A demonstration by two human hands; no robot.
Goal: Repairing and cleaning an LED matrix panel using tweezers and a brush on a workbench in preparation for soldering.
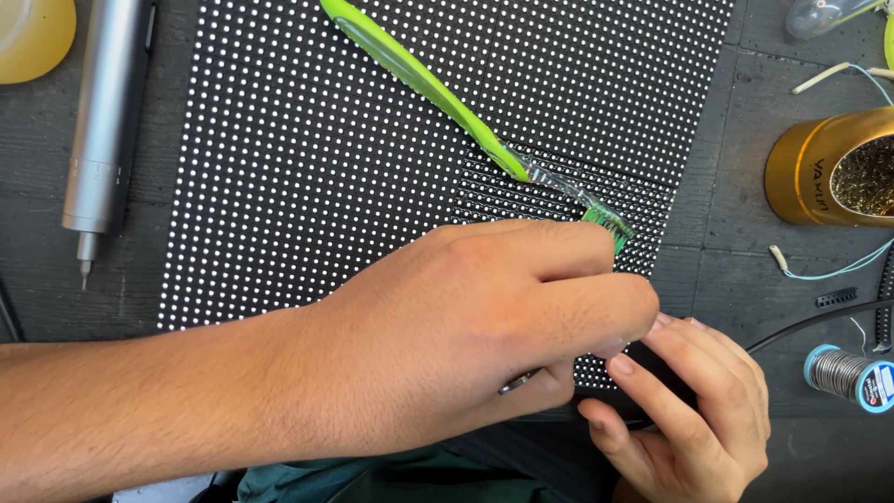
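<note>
A black LED panel [326, 168] studded with white dots lies on the dark bench. A green toothbrush [419, 79] rests across it, with its bristle head [610, 226] just above my left knuckles. My left hand [466, 335] reaches in from the left over the panel's lower right part. Its fingers are closed on a thin metal tool, and only the tool's end [517, 382] shows beneath the hand. My right hand [694, 410] sits at the panel's lower right corner. Its fingers curl round a black tool that is mostly hidden. A black cable [819, 321] runs from it to the right.
A silver pen-shaped power screwdriver [102, 121] lies left of the panel. A gold tin of brass wool [819, 168], a solder spool [852, 377] and loose thin wires [838, 270] are on the right. A yellow object [33, 33] sits top left and a glass bulb [819, 14] top right.
</note>
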